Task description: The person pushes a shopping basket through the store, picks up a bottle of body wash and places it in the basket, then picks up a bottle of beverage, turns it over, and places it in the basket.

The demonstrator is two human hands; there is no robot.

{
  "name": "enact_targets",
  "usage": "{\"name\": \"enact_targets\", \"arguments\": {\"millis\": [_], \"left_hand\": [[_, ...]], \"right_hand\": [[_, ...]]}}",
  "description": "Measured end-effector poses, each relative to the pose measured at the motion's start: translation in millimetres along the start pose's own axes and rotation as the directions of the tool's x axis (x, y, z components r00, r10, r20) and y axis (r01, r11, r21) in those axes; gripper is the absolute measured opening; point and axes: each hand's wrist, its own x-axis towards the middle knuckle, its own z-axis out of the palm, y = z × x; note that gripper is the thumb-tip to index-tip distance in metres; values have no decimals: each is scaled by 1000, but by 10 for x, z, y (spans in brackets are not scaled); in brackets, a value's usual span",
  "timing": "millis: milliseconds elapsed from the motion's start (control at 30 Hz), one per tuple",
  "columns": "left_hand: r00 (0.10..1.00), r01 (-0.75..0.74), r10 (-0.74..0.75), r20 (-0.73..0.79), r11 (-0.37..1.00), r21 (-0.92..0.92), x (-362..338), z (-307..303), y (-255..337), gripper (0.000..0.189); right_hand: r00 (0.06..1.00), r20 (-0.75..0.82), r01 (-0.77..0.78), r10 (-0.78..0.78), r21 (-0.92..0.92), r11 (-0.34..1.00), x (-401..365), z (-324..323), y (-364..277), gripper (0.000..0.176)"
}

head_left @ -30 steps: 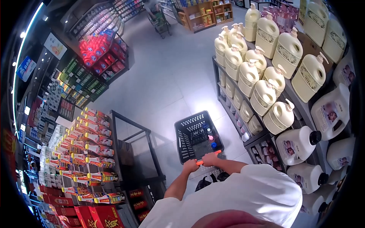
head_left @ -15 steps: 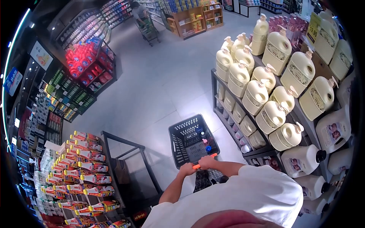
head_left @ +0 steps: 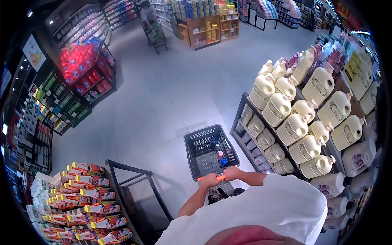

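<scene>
My left hand (head_left: 210,180) is closed round the orange handle (head_left: 220,177) of a shopping cart. Beside it, my right hand (head_left: 232,173) grips the same handle farther right. Just ahead of both hands is the cart's dark plastic basket (head_left: 190,153), with slotted walls. A few bottles lie toward its right side; one has a blue cap (head_left: 223,162) and another a pink top (head_left: 220,154). Their labels are too small to read.
Large cream pump bottles (head_left: 292,129) crowd a shelf close on the right. Yellow-capped bottles (head_left: 102,192) and a black metal frame (head_left: 134,169) stand at the left. A red product display (head_left: 77,63) is farther off. Another person (head_left: 148,14) stands with a green cart (head_left: 154,36) in the back.
The view has moved forward and turned slightly, so the left displays sit farther left and the cream bottles have shifted. Both hands stay on the handle. The far person and cart appear slightly nearer.
</scene>
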Motion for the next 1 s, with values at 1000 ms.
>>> {"name": "enact_targets", "arguments": {"millis": [1000], "left_hand": [[992,49,-75,105,972,230,2345,-2536,-567,46]], "right_hand": [[987,-128,-72,98,189,979,2080,-2174,1154,32]]}}
